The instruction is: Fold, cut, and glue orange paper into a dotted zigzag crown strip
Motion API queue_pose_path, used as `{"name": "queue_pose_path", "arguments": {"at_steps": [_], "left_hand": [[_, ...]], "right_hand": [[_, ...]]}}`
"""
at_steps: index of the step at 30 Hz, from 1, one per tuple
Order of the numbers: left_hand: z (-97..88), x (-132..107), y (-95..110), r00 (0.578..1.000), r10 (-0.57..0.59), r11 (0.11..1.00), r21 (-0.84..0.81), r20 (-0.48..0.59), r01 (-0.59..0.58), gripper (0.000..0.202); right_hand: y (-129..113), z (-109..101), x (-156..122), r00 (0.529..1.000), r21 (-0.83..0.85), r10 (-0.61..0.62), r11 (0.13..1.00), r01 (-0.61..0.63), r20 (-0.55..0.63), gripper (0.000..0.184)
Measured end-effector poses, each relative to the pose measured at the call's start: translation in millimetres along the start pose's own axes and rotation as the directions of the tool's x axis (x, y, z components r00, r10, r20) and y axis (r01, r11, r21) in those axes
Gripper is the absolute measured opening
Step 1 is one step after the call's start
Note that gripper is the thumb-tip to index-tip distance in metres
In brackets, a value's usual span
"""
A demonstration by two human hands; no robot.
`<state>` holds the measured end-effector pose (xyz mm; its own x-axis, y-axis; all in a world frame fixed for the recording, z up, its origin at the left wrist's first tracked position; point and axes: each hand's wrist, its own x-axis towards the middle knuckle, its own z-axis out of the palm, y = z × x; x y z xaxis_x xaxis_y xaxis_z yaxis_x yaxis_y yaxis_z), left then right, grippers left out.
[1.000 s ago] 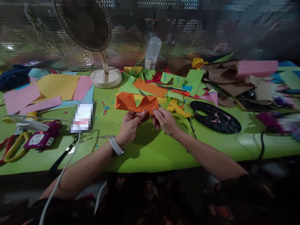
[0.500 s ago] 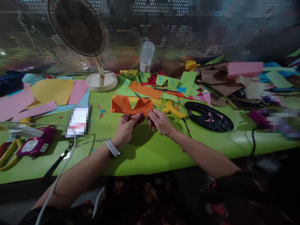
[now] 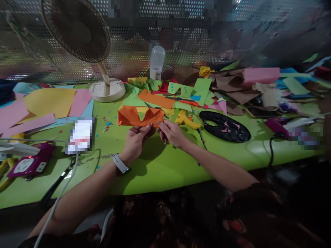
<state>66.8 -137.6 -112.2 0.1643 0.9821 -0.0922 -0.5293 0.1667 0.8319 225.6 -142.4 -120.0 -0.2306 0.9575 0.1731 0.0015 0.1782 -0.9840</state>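
Evidently both grips are closed: the left hand (image 3: 136,139) pinches the orange paper (image 3: 151,116) along its near edge, thumb on top, and the right hand (image 3: 172,133) has its right end between thumb and fingers. The paper is folded and held over the tabletop (image 3: 160,168); uneven pull between the hands could tear it or skew a crease. Just beyond the right hand lies the glue gun (image 3: 186,119); a stray knuckle might knock it, or be burnt if it is hot. Its cord (image 3: 202,138) lies near the right forearm (image 3: 219,165) and could snag. Leftward, a white cable (image 3: 77,162) crosses the left forearm (image 3: 85,194), so a sharp tug could drag the phone (image 3: 80,136). Farther back, the fan (image 3: 107,91), if running, might scatter scraps (image 3: 107,124).
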Motion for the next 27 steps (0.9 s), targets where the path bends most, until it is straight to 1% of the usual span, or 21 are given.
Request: {"name": "queue_pose_path", "arguments": {"at_steps": [7,11,14,18,22,27], "left_hand": [[-1.0,0,-1,1.000,-0.001,1.000,-0.005,0.005,0.001,0.018],[-1.7,-2,-1,0.999,0.026,0.999,0.019,0.042,-0.026,0.020],[-2.6,-2,0,0.998,0.020,0.999,0.046,0.057,-0.022,0.021],[-4.3,-2,1,0.996,-0.020,0.998,0.065,0.092,0.014,0.025],[-5.2,0,5,0.993,-0.050,0.996,0.079,0.105,0.042,0.023],[-5.9,2,10,0.990,-0.086,0.989,0.127,0.113,0.072,0.027]], "right_hand": [[-6,0,-2,0.996,0.098,0.074,0.992,-0.079,0.051,0.039],[-9,0,-2,0.996,0.124,0.088,0.988,-0.090,0.016,0.039],[-7,-2,-1,0.997,0.119,0.080,0.990,-0.076,-0.025,0.035],[-3,-6,2,0.999,0.127,0.037,0.991,-0.033,-0.035,0.031],[-3,-9,2,0.997,0.143,0.047,0.989,-0.039,-0.055,0.035],[-6,-12,2,0.996,0.127,0.038,0.992,-0.028,-0.076,0.042]]}}
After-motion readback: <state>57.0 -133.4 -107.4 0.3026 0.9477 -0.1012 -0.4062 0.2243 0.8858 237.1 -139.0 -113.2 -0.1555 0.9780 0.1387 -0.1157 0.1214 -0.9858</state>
